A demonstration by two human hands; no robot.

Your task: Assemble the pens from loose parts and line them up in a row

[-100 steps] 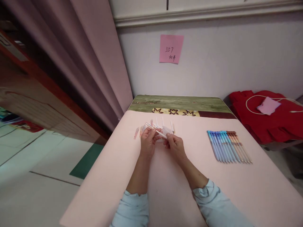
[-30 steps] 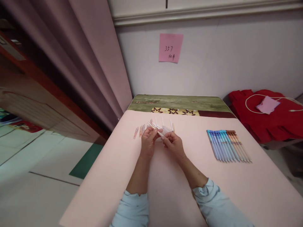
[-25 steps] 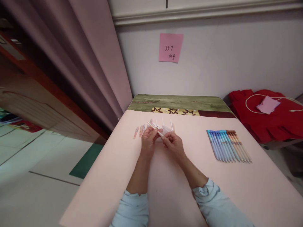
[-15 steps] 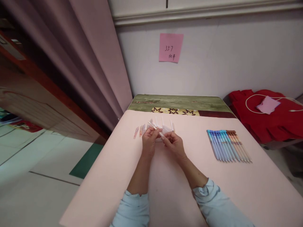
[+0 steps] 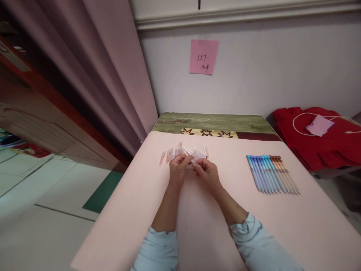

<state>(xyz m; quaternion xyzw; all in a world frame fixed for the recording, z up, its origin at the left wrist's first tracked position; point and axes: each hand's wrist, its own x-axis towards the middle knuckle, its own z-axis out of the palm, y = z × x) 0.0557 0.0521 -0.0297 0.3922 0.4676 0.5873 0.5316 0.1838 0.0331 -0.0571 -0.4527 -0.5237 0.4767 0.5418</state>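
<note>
My left hand (image 5: 178, 165) and my right hand (image 5: 206, 171) meet over the middle of the table, fingertips almost touching. Both are closed in a pinch on a slim, whitish pen part (image 5: 193, 161); its exact form is mostly covered by the fingers. Just beyond the left hand lie several clear pen pieces with orange and bluish tints, among them a pinkish one (image 5: 162, 158) and an orange one (image 5: 169, 155). Thin white sticks (image 5: 204, 148) and a translucent piece (image 5: 199, 153) lie past the fingertips, partly hidden by the hands.
On the right a neat row of blue pens (image 5: 262, 175) and brown-topped pens (image 5: 284, 175) lies on the pale pink table cover (image 5: 208, 233). A red cloth (image 5: 296, 128) with a white cable stands beyond the right edge. A curtain (image 5: 121, 75) hangs at the left, a wall behind.
The clear-ended part at the left fingertips has shifted slightly and shows less distinctly. Both hands stay in nearly the same place, still pinching.
</note>
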